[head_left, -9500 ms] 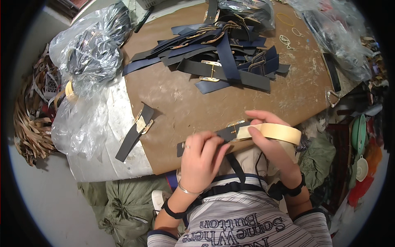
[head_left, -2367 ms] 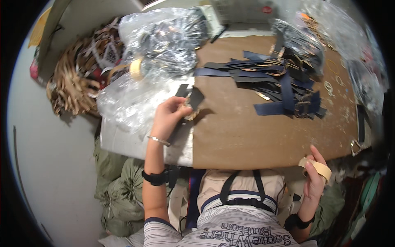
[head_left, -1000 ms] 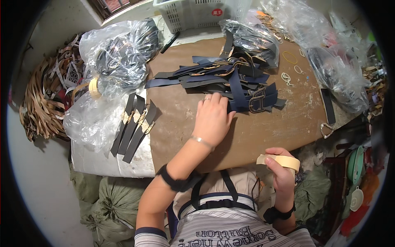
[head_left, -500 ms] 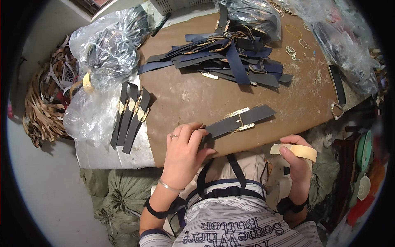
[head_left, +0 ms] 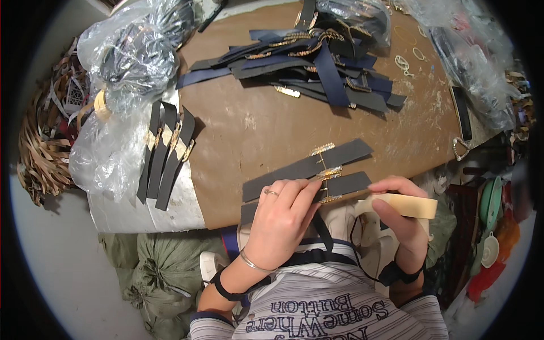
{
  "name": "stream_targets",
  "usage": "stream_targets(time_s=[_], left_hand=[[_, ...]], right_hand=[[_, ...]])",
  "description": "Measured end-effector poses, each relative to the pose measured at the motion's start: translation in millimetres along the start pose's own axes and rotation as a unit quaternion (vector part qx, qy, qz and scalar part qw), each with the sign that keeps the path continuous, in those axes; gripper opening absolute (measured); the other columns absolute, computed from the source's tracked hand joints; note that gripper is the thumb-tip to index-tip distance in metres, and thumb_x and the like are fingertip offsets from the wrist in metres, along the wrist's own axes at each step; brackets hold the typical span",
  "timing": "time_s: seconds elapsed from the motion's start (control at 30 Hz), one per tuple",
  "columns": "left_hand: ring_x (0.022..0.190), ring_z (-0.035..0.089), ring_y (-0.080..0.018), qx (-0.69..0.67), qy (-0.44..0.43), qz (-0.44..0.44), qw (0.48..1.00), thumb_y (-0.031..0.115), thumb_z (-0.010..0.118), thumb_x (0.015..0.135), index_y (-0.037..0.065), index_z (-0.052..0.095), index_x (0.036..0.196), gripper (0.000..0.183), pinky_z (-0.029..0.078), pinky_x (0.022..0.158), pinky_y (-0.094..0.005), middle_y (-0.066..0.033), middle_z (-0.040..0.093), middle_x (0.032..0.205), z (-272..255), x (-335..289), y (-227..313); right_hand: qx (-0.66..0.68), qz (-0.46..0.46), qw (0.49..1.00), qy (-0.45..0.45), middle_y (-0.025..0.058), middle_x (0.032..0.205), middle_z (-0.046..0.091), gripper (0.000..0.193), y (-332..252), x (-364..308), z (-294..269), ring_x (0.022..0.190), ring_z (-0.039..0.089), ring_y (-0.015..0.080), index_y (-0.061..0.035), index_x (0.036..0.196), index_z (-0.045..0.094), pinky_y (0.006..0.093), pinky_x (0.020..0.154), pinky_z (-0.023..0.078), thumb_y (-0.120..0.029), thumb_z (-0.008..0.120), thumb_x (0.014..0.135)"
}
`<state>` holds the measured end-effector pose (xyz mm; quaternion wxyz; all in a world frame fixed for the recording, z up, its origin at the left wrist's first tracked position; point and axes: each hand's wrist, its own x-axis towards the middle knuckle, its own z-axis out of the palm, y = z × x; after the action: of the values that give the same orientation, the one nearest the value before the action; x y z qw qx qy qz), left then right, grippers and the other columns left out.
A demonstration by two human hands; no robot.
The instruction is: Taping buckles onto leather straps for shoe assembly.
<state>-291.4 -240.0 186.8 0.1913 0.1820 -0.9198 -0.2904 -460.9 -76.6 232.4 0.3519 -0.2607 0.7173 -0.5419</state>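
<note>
My left hand [head_left: 281,218] presses down on a dark strap with a gold buckle [head_left: 309,167] that lies folded at the near edge of the brown board [head_left: 249,124]. My right hand [head_left: 399,218] holds a roll of beige tape [head_left: 405,205] just right of the strap, its fingers touching the strap's lower end. To the left, three finished straps [head_left: 165,150] lie side by side at the board's left edge. A heap of dark blue and black straps with gold buckles [head_left: 317,65] sits at the far side of the board.
Clear plastic bags of parts [head_left: 133,51] lie at the far left, with more bags [head_left: 476,62] along the right. A pile of tan strips [head_left: 42,147] is on the floor at left. Green sacks [head_left: 158,266] sit under the table edge.
The strap has been drawn closer to the near edge and now lies folded in two rows. My right hand with the tape has moved in to touch it.
</note>
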Motion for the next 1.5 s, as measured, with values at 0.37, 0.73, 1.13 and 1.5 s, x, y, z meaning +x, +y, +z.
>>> stream_targets(time_s=[0.37,0.73,1.13,1.5], left_hand=[[0.102,0.065,-0.0292,0.030,0.079,0.066,0.994,0.009,0.086,0.073,0.005,0.071,0.099,0.030,0.054,0.083,-0.0376,-0.0099,0.067,0.115,33,-42,-2],[0.122,0.053,-0.0149,0.216,-0.017,0.047,0.975,0.032,0.070,0.088,0.019,0.064,0.140,0.053,0.034,0.100,-0.0334,0.0040,0.058,0.147,48,-50,0],[0.084,0.054,-0.0196,-0.052,0.088,-0.112,0.988,0.012,0.080,0.078,0.017,0.073,0.096,0.020,0.035,0.079,-0.0356,0.0033,0.066,0.092,49,-1,3],[0.082,0.051,-0.0202,0.018,0.114,-0.117,0.986,0.013,0.082,0.075,0.016,0.064,0.079,0.018,0.031,0.073,-0.0367,0.0042,0.060,0.087,64,7,7]], right_hand=[[-0.130,-0.082,0.987,-0.038,0.0116,0.099,0.071,0.023,32,28,45,0.089,0.069,0.0207,-0.0010,0.113,0.070,0.0320,0.078,0.053,-0.007,0.065,0.091],[-0.331,-0.139,0.933,-0.025,0.0072,0.089,0.062,0.018,21,35,29,0.084,0.060,0.0285,-0.0075,0.098,0.070,0.0374,0.077,0.045,-0.017,0.073,0.083],[-0.399,-0.216,0.891,0.002,0.0045,0.088,0.060,0.012,41,36,36,0.088,0.058,0.0270,-0.0120,0.090,0.066,0.0398,0.081,0.042,-0.014,0.074,0.081],[-0.334,-0.424,0.840,0.046,0.0094,0.098,0.065,0.028,68,13,29,0.092,0.066,0.0309,-0.0037,0.093,0.066,0.0405,0.080,0.058,0.005,0.077,0.069]])
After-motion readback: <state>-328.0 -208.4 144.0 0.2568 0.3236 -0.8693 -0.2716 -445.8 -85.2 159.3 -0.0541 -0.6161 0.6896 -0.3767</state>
